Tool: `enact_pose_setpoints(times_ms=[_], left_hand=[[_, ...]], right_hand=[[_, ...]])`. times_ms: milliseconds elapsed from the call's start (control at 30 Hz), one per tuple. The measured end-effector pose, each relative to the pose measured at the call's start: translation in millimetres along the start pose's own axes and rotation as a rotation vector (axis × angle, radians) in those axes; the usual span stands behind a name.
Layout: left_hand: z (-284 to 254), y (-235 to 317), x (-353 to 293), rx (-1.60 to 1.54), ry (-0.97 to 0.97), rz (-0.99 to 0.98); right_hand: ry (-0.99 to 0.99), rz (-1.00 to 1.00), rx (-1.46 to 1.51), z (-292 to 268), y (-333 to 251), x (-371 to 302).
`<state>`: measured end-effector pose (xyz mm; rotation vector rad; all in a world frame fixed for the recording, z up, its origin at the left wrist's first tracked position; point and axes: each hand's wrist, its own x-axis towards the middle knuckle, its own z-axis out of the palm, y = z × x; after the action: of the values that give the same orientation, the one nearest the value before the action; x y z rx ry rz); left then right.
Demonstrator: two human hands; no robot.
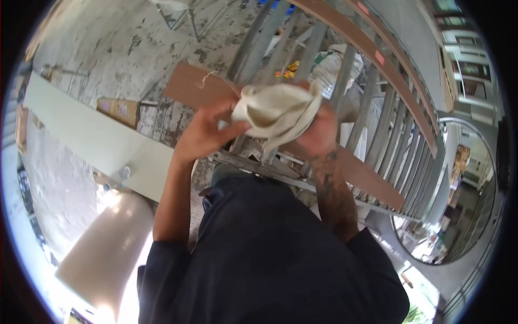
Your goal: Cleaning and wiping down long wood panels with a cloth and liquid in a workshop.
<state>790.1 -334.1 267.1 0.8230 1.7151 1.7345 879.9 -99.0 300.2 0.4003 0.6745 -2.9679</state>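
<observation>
Your dark blue shirt fills the bottom of the view, and both bare forearms rise from it toward the middle. Your left hand is closed on the left side of a bunched off-white cloth, thumb pressed against its front. Your right hand grips the cloth's right side, fingers wrapped behind the folds, so the cloth hangs between your two hands at chest height with a loose tail drooping below. Just beyond the cloth a brown plank runs aslant from upper left toward lower right, passing behind your hands. Past it stands a grey railing with upright bars and a brown top rail. To your left lies a long pale board on the paint-spattered floor, with a small cardboard box near it.
</observation>
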Motion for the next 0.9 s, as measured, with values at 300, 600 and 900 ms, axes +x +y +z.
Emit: enact_pose_setpoints(times_ms=[300,600,900], left_hand=[[81,14,-23,-0.279,-0.016,-0.329],[45,23,8,-0.04,0.015,-0.365],[-92,-64,21,0.745,0.713,-0.117]], right_hand=[[-0.036,-0.029,-0.574,-53,29,-81],[-0.028,-0.158,-1.225,-82,-23,-98],[0.015,-0.122,-0.464,-67,-37,-96]])
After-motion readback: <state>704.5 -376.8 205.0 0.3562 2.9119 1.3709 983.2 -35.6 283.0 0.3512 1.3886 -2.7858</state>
